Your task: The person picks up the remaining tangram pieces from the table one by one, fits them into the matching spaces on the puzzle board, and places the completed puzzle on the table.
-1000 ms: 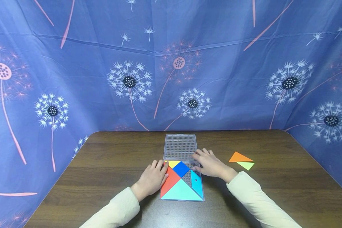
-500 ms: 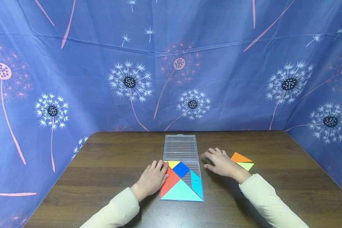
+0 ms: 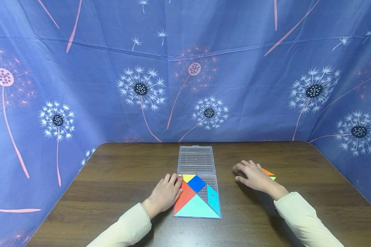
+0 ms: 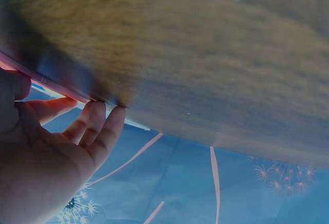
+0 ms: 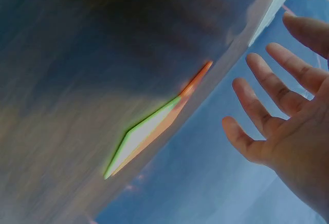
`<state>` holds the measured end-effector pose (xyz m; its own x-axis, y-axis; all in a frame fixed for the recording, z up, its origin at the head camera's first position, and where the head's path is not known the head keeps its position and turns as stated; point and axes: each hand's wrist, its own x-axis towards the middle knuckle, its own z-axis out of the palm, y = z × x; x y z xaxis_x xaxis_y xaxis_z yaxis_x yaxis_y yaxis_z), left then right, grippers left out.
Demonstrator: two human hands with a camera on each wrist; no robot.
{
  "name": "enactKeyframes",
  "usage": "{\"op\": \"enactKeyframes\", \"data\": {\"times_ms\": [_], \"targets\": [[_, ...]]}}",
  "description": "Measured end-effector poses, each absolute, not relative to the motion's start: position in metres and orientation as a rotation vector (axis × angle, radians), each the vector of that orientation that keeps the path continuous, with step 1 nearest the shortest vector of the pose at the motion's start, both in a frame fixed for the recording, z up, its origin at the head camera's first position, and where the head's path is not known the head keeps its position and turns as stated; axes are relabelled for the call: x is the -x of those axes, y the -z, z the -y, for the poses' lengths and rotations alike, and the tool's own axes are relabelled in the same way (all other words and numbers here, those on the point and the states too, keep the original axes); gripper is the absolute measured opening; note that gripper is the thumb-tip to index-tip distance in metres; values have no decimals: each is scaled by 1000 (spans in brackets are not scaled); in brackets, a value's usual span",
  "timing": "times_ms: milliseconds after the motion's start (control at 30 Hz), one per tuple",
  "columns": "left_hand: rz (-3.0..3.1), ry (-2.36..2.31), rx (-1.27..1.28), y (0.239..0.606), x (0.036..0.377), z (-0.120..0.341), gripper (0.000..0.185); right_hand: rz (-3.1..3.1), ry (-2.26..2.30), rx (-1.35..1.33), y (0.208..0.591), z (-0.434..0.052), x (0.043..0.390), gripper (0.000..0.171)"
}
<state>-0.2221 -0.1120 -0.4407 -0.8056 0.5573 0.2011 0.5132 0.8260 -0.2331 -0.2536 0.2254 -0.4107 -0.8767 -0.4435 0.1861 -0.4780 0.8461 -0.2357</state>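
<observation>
Orange triangle (image 3: 267, 171): on bench (image 3: 117, 178), 3 o'clock of tray, partly hidden under right hand; green triangle (image 3: 272, 178) touching its near edge.
Writing: none readable.
Tray (image 3: 197, 195): clear, at bench centre, holding red, yellow, blue and cyan pieces; clear lid (image 3: 196, 159) at its 12 o'clock.
Right hand (image 3: 255, 176): released, fingers spread, palm down above both triangles.
Left hand (image 3: 165, 192): released, fingers straight, resting against tray's 9 o'clock edge.
Backdrop: blue dandelion-print cloth (image 3: 185, 68).
</observation>
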Motion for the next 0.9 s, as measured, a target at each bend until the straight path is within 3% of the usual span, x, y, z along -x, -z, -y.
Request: {"op": "enactKeyframes", "data": {"times_ms": [900], "targets": [[2783,-269,816,441,223,112,46,2960,-400,-527,406,-284,249,34]]}}
